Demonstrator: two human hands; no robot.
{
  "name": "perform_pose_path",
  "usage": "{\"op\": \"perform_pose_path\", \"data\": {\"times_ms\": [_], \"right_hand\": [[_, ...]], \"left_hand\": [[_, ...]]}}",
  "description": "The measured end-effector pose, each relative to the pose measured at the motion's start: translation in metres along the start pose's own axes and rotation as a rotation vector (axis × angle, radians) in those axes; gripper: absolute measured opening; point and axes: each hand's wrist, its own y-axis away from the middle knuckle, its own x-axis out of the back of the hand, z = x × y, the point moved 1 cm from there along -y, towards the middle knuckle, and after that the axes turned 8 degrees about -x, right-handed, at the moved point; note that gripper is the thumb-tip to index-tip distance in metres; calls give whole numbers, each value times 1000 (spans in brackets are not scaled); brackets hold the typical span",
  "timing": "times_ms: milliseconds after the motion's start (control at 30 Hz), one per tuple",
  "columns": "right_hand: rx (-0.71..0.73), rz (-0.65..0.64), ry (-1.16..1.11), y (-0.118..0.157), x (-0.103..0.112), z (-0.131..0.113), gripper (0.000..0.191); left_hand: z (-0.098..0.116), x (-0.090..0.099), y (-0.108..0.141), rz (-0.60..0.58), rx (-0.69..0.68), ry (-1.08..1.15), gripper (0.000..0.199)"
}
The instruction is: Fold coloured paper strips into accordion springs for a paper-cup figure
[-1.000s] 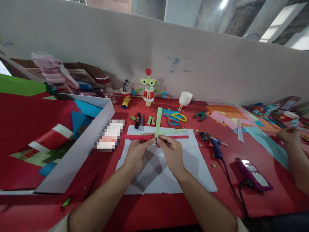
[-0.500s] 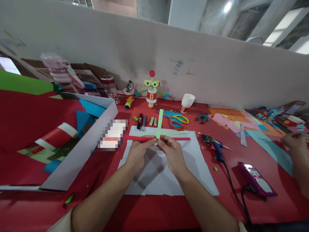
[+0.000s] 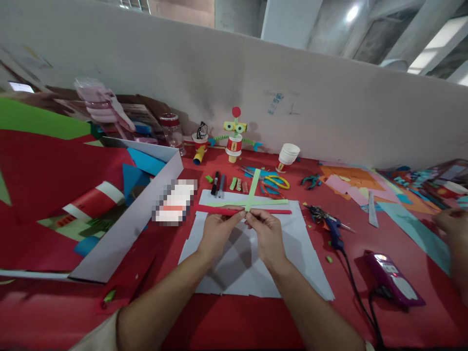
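Observation:
Over white paper sheets (image 3: pixel 241 273), my left hand (image 3: pixel 219 231) and my right hand (image 3: pixel 268 236) meet with thumbs and fingertips pinched together. Between them they grip the lower end of a light green paper strip (image 3: pixel 254 187), which points up and leans slightly right. A second light green strip (image 3: pixel 274 202) lies crosswise behind the fingers. Just nearer, a red strip (image 3: pixel 208 209) runs across behind both hands. My fingertips partly hide where the strips meet.
Markers (image 3: pixel 215 184), scissors (image 3: pixel 276 181) and a paper-cup figure (image 3: pixel 234 145) stand or lie beyond the sheets. At right are a glue gun (image 3: pixel 332 229), a purple device (image 3: pixel 395 280) and a person's hand (image 3: pixel 451 222). A white-walled box (image 3: pixel 127 229) is at left.
The upright green strip has tilted to the right, its base still between my fingertips. The whole view has shifted slightly.

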Motion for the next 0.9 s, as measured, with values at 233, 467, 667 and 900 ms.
{"op": "perform_pose_path", "data": {"times_ms": [233,467,667,900], "right_hand": [[120,23,172,-3,3,4,10],[105,54,94,-11,10,-1,8],[84,-50,84,-12,5,1,9],[50,-6,28,-13,3,4,10]], "left_hand": [[-2,3,-2,-52,-92,-179,28],[2,2,-5,-126,-26,-182,31],[0,2,-5,-175,-53,-152,28],[2,5,-8,-148,-110,-342,14]]}}
